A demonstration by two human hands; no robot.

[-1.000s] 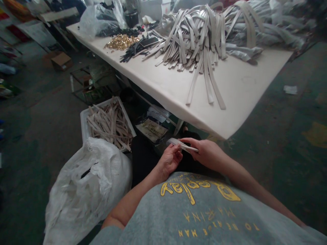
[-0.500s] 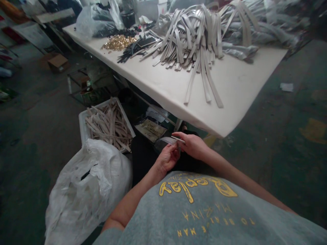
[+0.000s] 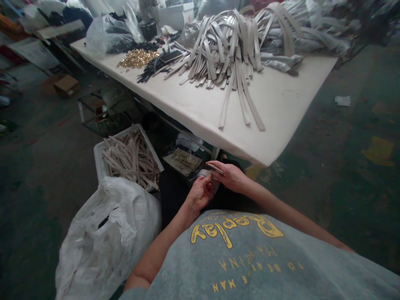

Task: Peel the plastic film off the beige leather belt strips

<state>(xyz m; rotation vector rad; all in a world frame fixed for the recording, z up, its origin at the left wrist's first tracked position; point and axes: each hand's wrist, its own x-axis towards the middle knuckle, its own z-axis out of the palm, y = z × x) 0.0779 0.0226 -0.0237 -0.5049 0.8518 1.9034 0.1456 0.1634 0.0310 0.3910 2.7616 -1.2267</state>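
Observation:
Low over my lap, my left hand (image 3: 201, 193) and my right hand (image 3: 233, 176) meet with fingertips close together. The left fingers are closed in a pinch on a pale grey strap (image 3: 205, 172), of which only a short piece shows. In my right hand lies a thin, light stick-like piece (image 3: 215, 168), sticking out past the fingers; its kind is too small to make out. The contact between the fingertips is partly hidden. On the table above, many grey straps (image 3: 218, 50) lie heaped, several hanging toward the near edge.
A white table (image 3: 275, 112) stands ahead, with gold metal pieces (image 3: 137, 58), black strips (image 3: 153, 68) and plastic bags (image 3: 109, 35). To my left are a white crate (image 3: 97, 160) of beige strips and a large white sack (image 3: 109, 241). Below the table lies a labelled packet (image 3: 183, 161).
My view has turned slightly, so the table and straps sit further left. The thin piece in my right hand slants more steeply. Both hands stay together.

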